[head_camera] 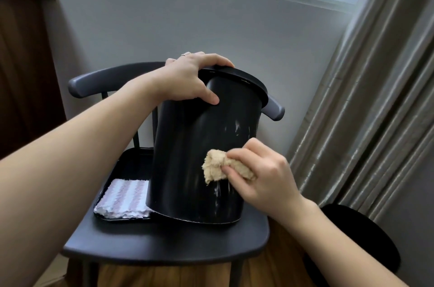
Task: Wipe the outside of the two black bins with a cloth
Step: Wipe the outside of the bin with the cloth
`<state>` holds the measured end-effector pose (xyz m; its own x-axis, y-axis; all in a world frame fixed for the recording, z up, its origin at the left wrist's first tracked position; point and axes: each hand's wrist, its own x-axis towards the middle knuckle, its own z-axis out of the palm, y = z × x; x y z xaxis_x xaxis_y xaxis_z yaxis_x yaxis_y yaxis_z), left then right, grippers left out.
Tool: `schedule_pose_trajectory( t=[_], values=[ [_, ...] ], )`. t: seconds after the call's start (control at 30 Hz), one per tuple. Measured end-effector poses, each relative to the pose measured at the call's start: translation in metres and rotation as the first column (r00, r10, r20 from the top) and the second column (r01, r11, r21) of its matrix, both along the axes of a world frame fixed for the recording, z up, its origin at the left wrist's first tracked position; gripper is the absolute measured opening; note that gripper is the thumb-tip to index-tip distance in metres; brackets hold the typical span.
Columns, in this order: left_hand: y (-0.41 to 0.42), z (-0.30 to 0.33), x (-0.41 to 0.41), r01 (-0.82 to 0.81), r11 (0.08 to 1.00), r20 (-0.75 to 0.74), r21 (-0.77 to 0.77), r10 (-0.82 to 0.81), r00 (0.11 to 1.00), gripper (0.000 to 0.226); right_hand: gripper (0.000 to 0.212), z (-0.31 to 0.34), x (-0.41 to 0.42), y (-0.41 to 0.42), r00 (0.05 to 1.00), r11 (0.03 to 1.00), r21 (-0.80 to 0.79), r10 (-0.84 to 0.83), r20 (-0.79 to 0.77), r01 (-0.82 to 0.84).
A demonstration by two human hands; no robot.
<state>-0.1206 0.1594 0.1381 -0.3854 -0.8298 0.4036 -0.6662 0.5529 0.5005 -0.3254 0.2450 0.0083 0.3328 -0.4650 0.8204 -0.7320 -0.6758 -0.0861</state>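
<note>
While bin (202, 146) tilts on chair (164, 244) | tray (131, 160) behind (striped towel (124, 200) inside)

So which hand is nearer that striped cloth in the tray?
Left. The left hand grips the bin rim above the striped cloth; the right hand wipes the bin's far side.

A smooth, slightly glossy plastic bin (199, 146) is seen, smeared whitish; the beige cloth (223, 167) looks fluffy terry.
</note>
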Motion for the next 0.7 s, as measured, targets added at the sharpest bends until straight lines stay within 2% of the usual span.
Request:
schedule_pose_trajectory(
  t=[0.07, 0.17, 0.23, 0.4, 0.47, 0.6, 0.7],
  values=[
    [0.000, 0.000, -0.002, 0.002, 1.000, -0.004, -0.001, -0.002, 1.000, 0.069, 0.016, 0.016, -0.001, -0.009, 0.998, 0.998, -0.013, -0.059, 0.017, 0.059],
    [-0.001, 0.000, -0.003, 0.007, 1.000, -0.002, -0.002, -0.007, 1.000, 0.068, 0.017, 0.042, 0.000, -0.024, 0.976, 0.985, 0.013, -0.173, 0.129, 0.173],
    [-0.001, 0.000, -0.002, 0.007, 1.000, 0.004, -0.009, -0.007, 1.000, 0.068, 0.017, 0.044, 0.001, -0.026, 0.972, 0.985, 0.032, -0.174, 0.155, 0.171],
    [-0.004, 0.000, 0.000, 0.003, 1.000, 0.003, -0.002, -0.003, 1.000, 0.068, 0.015, 0.014, -0.001, -0.003, 1.000, 0.998, 0.056, -0.025, 0.014, 0.024],
    [-0.004, -0.001, 0.000, 0.002, 1.000, 0.003, -0.004, -0.002, 1.000, 0.068, 0.015, 0.017, -0.002, -0.002, 0.999, 0.998, 0.043, -0.035, -0.023, 0.036],
    [-0.003, 0.000, -0.003, 0.014, 1.000, 0.009, -0.018, -0.014, 1.000, 0.068, 0.017, 0.052, -0.002, -0.023, 0.978, 0.983, -0.049, -0.168, 0.123, 0.176],
    [-0.001, 0.001, -0.003, 0.019, 1.000, 0.022, -0.020, -0.019, 1.000, 0.068, 0.018, 0.078, -0.002, -0.046, 0.946, 0.961, -0.028, -0.265, 0.189, 0.275]
  ],
)
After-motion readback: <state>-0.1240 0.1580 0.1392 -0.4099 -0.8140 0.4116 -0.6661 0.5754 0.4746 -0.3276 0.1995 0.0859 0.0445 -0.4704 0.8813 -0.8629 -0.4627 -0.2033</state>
